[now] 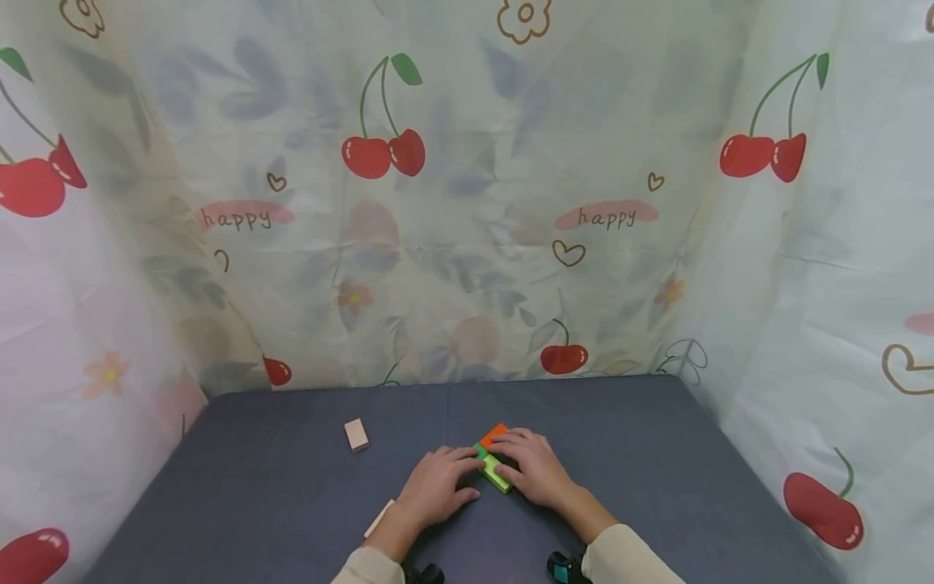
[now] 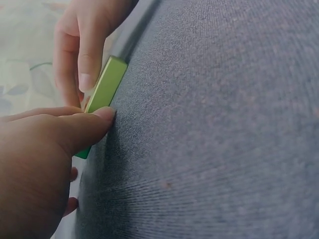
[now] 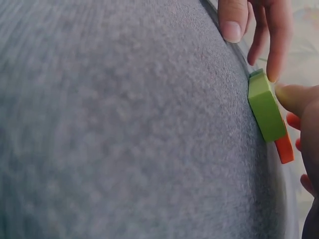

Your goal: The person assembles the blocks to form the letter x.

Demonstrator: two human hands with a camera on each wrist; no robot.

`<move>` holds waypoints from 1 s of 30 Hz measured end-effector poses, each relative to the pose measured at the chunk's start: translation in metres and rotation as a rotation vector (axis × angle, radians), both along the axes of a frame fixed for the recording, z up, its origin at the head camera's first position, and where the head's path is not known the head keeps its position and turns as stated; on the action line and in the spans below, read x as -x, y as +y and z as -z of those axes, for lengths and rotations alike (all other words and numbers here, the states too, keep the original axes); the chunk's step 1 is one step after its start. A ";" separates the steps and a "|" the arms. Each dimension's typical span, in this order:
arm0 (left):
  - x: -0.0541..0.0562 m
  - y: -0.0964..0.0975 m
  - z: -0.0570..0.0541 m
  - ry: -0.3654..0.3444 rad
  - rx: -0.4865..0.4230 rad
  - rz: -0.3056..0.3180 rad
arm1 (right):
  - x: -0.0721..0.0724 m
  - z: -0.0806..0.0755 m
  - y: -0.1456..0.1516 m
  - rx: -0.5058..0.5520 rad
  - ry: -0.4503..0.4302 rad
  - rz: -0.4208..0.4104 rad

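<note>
At lower centre, my left fingers [image 1: 460, 454] and right fingers [image 1: 515, 440], loosely extended, touch the lime block [image 1: 495, 477] and orange block [image 1: 494, 433], seemingly aligning them; next requires even pressure.

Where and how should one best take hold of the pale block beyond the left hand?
Probably at the middle of its two long sides, from above, with the left hand, the nearer one. The pale block lies flat, longer than wide, with nothing against its sides, so there should be room to pinch it.
</note>
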State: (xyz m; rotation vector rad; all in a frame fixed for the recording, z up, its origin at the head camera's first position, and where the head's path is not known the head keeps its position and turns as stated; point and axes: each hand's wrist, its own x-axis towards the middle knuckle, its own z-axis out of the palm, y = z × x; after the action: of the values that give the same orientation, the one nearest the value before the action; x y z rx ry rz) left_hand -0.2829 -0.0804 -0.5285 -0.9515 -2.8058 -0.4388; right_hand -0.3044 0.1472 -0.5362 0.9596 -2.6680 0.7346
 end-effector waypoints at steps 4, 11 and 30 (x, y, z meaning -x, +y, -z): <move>0.001 -0.005 0.002 -0.004 -0.040 -0.010 | 0.000 -0.002 -0.003 0.012 -0.019 -0.036; 0.002 -0.019 0.001 -0.030 -0.091 -0.027 | 0.001 -0.001 -0.005 -0.015 -0.026 -0.059; -0.013 -0.072 -0.009 -0.041 -0.128 -0.082 | 0.000 0.000 -0.007 -0.048 -0.037 -0.077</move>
State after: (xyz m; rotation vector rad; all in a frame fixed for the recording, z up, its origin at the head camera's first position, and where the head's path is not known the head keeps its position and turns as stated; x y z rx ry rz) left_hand -0.2699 -0.1525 -0.5200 -0.8079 -2.8008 -0.6240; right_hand -0.3049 0.1398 -0.5364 1.0772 -2.7046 0.7138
